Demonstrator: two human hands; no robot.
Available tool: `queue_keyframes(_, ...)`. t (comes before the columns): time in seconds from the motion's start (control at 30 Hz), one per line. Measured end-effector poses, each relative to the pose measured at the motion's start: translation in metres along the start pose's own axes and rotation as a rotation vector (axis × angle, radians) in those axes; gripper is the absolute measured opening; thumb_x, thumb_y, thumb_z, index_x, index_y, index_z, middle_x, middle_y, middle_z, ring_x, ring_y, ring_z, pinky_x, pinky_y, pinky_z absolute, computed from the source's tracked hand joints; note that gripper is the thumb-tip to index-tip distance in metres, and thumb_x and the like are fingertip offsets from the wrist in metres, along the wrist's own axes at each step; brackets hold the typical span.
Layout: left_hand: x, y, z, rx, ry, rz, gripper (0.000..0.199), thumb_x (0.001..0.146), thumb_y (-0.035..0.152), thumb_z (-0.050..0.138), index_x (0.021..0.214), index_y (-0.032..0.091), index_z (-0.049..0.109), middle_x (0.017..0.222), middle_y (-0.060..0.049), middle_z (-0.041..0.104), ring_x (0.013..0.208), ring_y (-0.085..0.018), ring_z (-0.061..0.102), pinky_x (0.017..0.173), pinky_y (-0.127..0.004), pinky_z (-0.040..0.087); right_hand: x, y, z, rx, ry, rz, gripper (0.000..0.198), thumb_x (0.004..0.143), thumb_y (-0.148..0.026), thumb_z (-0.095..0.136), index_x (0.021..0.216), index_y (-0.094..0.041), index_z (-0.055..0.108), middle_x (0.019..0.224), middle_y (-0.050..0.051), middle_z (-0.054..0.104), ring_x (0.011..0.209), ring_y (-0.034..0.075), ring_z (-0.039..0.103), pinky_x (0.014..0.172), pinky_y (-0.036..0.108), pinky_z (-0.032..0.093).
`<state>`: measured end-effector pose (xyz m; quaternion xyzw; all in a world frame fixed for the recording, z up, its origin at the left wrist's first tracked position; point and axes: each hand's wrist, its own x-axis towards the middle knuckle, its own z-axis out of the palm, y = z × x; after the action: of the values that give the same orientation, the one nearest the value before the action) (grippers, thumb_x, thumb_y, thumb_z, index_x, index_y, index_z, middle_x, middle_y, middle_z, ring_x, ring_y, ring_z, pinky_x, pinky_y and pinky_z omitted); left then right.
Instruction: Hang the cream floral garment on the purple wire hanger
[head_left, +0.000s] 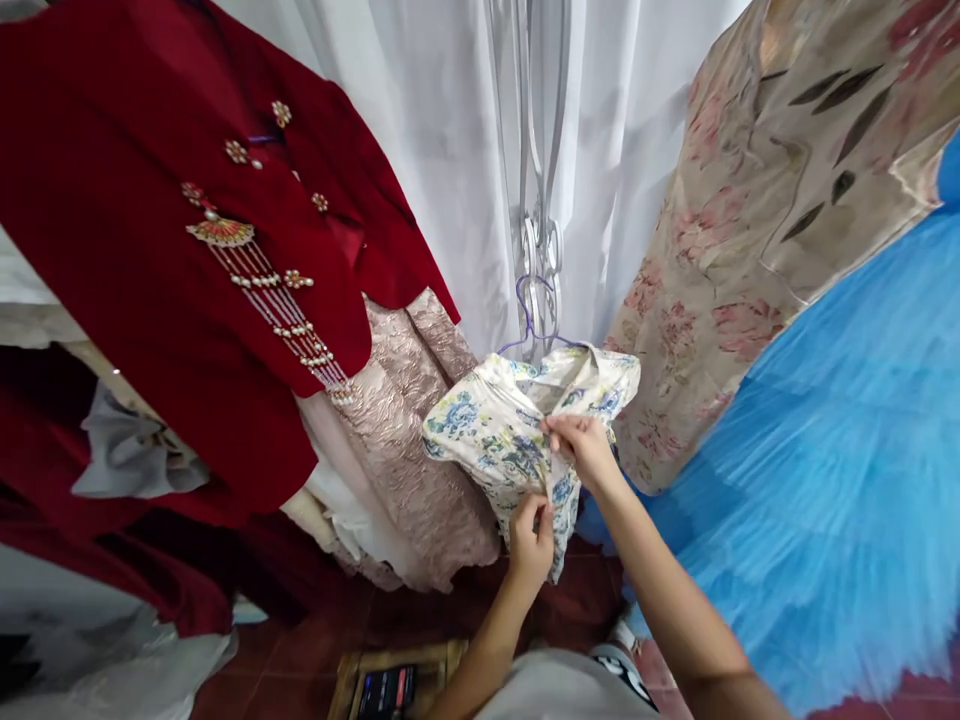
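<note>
A white floral blouse with blue and yellow flowers hangs on a purple hanger, which is hooked to a white metal rack. At the neckline, my right hand pinches the front edge of the blouse. Lower down the same front edge, my left hand grips the cloth between thumb and fingers. Whether a button lies under the fingertips is too small to tell.
On the left hang a dark red jacket with beaded ornaments and a pink brocade skirt. A floral dress and a blue tulle gown hang on the right. Below, a dark phone-like object rests on a wooden stool.
</note>
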<state>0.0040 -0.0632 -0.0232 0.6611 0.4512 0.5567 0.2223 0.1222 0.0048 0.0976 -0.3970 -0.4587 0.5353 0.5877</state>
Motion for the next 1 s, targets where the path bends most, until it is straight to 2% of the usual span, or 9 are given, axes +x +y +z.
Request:
queue_keyframes(0.17,-0.016,0.000,-0.004,0.003,-0.051,0.000,0.025,0.100,0.028,0.047,0.079,0.018,0.056,0.073,-0.002,0.059,0.073,-0.016,0.059,0.071,-0.025,0.045,0.050,-0.039,0.017,0.036,-0.013,-0.111,0.037,0.078,-0.049,0.070,0.059,-0.019,0.061,0.049,-0.002,0.053,0.037,0.004,0.021,0.037,0.024,0.016)
queue_keyframes(0.33,-0.013,-0.015,-0.026,0.017,-0.059,-0.024,0.022,0.099,0.027,0.051,0.082,0.017,0.062,0.075,-0.002,0.063,0.073,-0.016,0.061,0.070,-0.025,0.048,0.049,-0.044,0.024,0.036,-0.104,-0.125,0.028,0.078,-0.043,0.070,0.067,-0.017,0.065,0.050,-0.002,0.056,0.039,0.006,0.029,0.039,0.022,0.020)
queue_keyframes(0.43,0.025,-0.011,-0.049,0.016,-0.013,0.085,0.022,0.099,0.028,0.054,0.086,0.018,0.068,0.087,-0.006,0.069,0.086,-0.019,0.066,0.079,-0.029,0.053,0.032,-0.035,0.025,-0.007,-0.134,-0.100,0.028,0.077,-0.045,0.071,0.069,-0.018,0.066,0.047,-0.003,0.056,0.038,0.007,0.031,0.038,0.022,0.021)
queue_keyframes(0.53,0.084,0.018,-0.068,0.060,0.101,0.305,0.022,0.101,0.028,0.052,0.105,0.020,0.072,0.111,-0.010,0.070,0.108,-0.021,0.065,0.094,-0.036,0.054,0.020,-0.029,0.027,-0.049,-0.115,-0.109,0.031,0.076,-0.047,0.071,0.067,-0.018,0.064,0.045,-0.004,0.054,0.037,0.007,0.032,0.039,0.023,0.022)
queue_keyframes(0.63,0.140,0.052,-0.077,0.161,-0.014,0.404,0.036,0.103,0.027,0.049,0.137,0.023,0.059,0.133,-0.012,0.063,0.120,-0.021,0.062,0.101,-0.037,0.052,0.016,-0.033,0.026,-0.077,-0.115,-0.151,0.030,0.078,-0.045,0.069,0.065,-0.019,0.061,0.044,-0.005,0.051,0.039,0.008,0.034,0.042,0.024,0.024)
queue_keyframes(0.7,0.165,0.066,-0.076,0.209,-0.129,0.463,0.032,0.103,0.025,0.047,0.133,0.023,0.061,0.128,-0.010,0.066,0.117,-0.020,0.063,0.101,-0.037,0.052,0.015,-0.037,0.023,-0.101,-0.123,-0.187,0.029,0.079,-0.044,0.068,0.065,-0.020,0.059,0.044,-0.005,0.051,0.040,0.008,0.035,0.044,0.024,0.025)
queue_keyframes(0.8,0.183,0.072,-0.070,0.276,-0.201,0.568,0.025,0.104,0.020,0.043,0.110,0.018,0.067,0.108,-0.009,0.069,0.104,-0.019,0.067,0.092,-0.034,0.054,0.018,-0.040,0.016,-0.140,-0.110,-0.237,0.030,0.080,-0.042,0.068,0.062,-0.020,0.056,0.045,-0.006,0.050,0.042,0.009,0.035,0.045,0.024,0.026)
queue_keyframes(0.9,0.189,0.074,-0.062,0.340,-0.185,0.638,0.023,0.104,0.019,0.042,0.104,0.016,0.065,0.102,-0.009,0.067,0.096,-0.018,0.066,0.084,-0.031,0.054,0.027,-0.034,0.012,-0.147,-0.073,-0.271,0.030,0.080,-0.043,0.067,0.063,-0.021,0.055,0.044,-0.006,0.047,0.041,0.009,0.035,0.046,0.025,0.026)
queue_keyframes(1.0,0.197,0.085,-0.059,0.354,-0.101,0.666,0.022,0.104,0.020,0.043,0.103,0.016,0.064,0.099,-0.008,0.066,0.092,-0.017,0.065,0.081,-0.029,0.053,0.034,-0.017,0.011,-0.173,-0.018,-0.262,0.028,0.080,-0.044,0.064,0.067,-0.021,0.055,0.043,-0.007,0.045,0.041,0.010,0.036,0.046,0.025,0.026)
